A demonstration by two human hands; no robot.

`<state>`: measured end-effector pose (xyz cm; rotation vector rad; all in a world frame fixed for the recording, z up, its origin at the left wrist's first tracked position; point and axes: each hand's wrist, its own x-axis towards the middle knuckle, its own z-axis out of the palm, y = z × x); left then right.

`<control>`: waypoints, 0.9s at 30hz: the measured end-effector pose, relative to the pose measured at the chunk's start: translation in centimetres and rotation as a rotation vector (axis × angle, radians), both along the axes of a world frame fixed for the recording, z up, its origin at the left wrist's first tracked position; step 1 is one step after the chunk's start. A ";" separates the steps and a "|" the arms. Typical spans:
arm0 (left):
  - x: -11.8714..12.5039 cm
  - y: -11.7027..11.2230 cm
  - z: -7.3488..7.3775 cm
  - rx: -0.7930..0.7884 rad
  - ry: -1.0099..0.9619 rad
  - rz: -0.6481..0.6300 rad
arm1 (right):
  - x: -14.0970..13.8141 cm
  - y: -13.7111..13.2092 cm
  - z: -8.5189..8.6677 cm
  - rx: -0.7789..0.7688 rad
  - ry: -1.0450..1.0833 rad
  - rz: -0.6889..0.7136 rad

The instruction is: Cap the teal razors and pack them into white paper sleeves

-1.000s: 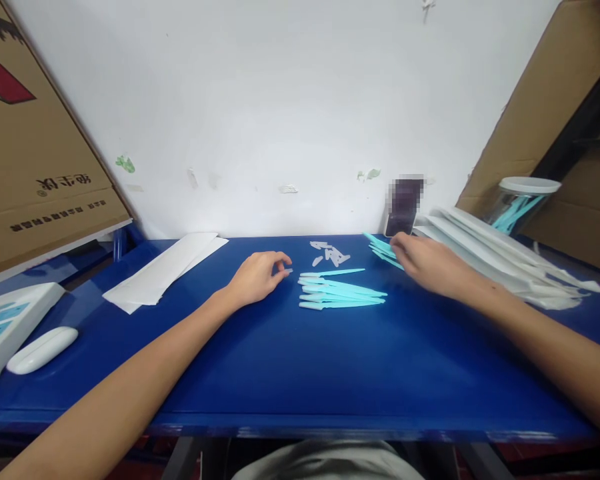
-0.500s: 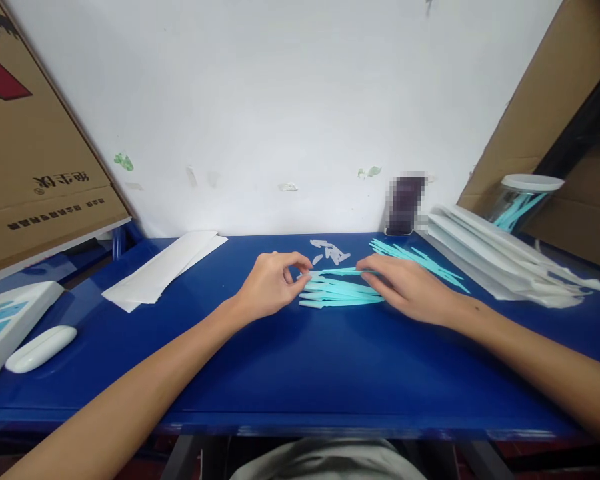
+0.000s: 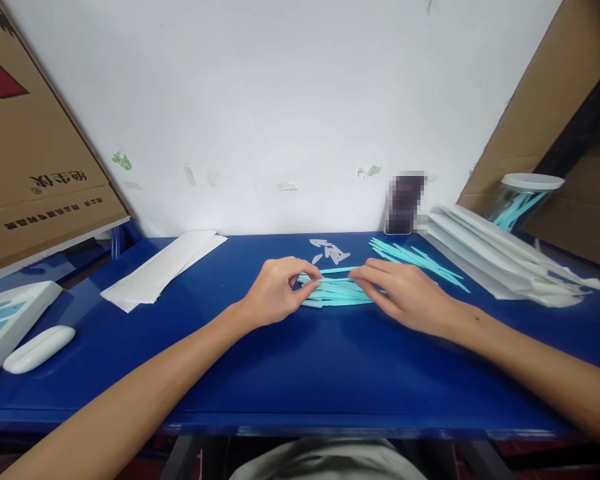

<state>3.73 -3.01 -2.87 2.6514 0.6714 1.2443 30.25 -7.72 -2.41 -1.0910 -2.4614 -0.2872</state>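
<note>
My left hand [image 3: 285, 291] is closed in a pinch at the left end of a thin turquoise stick [image 3: 336, 279]. Fingers of my right hand [image 3: 393, 288] pinch the same stick a little further right, so it spans the gap between both hands. Beneath them lies a bundle of turquoise sticks [image 3: 343, 294], some with pale translucent tips at their left ends. Just beyond my hands, small translucent white caps [image 3: 334, 252] are scattered. To the right of those lies a looser pile of turquoise sticks [image 3: 415, 258] without visible tips.
White paper sheets [image 3: 163, 267] lie on the blue table [image 3: 330, 373] at left, near a white oval case [image 3: 39, 349] and a white tray [image 3: 17, 317]. A phone [image 3: 404, 203] leans against the wall. White bags [image 3: 500, 257] and a lidded jar [image 3: 523, 200] stand right.
My left hand has shifted slightly right and its fingertips now meet the stick. My right fingertips have moved a little left, closing the gap between the hands.
</note>
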 end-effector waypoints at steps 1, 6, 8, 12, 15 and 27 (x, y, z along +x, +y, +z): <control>0.2 -0.1 -0.1 -0.007 -0.008 -0.014 | -0.2 -0.1 -0.1 0.016 0.000 0.014; 0.8 -0.5 -0.2 -0.070 -0.002 -0.015 | -0.6 -0.4 -0.5 -0.016 0.025 0.029; 0.7 -0.3 0.0 -0.113 0.015 0.031 | -0.6 -0.4 -0.4 -0.058 0.020 0.023; -0.1 0.8 0.4 -0.202 0.030 0.171 | -0.6 -0.3 -0.3 -0.130 0.030 0.007; -0.9 1.8 0.4 -0.268 0.043 0.220 | -0.6 -0.1 -0.4 -0.171 0.030 -0.006; -0.5 0.4 0.3 0.069 0.189 0.055 | -0.5 0.2 -0.5 -0.145 0.077 -0.003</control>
